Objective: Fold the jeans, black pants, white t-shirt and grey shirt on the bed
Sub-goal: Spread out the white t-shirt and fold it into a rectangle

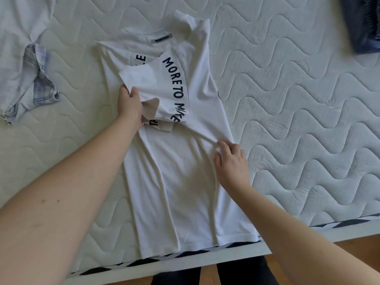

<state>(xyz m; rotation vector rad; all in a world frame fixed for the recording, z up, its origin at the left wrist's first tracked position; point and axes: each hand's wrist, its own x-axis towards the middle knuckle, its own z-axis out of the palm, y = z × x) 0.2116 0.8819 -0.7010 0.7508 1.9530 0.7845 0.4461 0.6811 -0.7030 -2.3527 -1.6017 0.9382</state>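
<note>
At the bottom edge of the frame, dark trouser legs (242, 272) of the person stand on a wooden floor (349, 245), against the near edge of the bed (287, 99). The bed surface is a white quilted mattress with a wavy stitch pattern; a black-and-white striped band runs along its near border.

The white t-shirt (185, 182) lies lengthwise at the centre of the frame, hem at the near mattress edge and collar toward the top. Both long sides are turned inward over the body, exposing dark printed lettering on the folded panels.

The right hand (231, 161) is at centre right, on the right fold edge of the t-shirt. Its fingers are bent with the tips on gathered cloth; whether they pinch the fabric or only press it cannot be determined.

The left hand (129, 103) is at centre left, further up the garment. It grasps the folded-in sleeve, thumb on top of the fabric and fingers beneath it, with the sleeve lifted slightly off the layer below.

The collar, with a grey label inside the neckline, is at upper centre.

At the upper left of the frame, a light blue denim garment (30, 79) lies crumpled on the mattress, well apart from the t-shirt. At the upper right corner, a dark blue garment (364, 25) is partly cut off by the frame edge; it is blurred.
</note>
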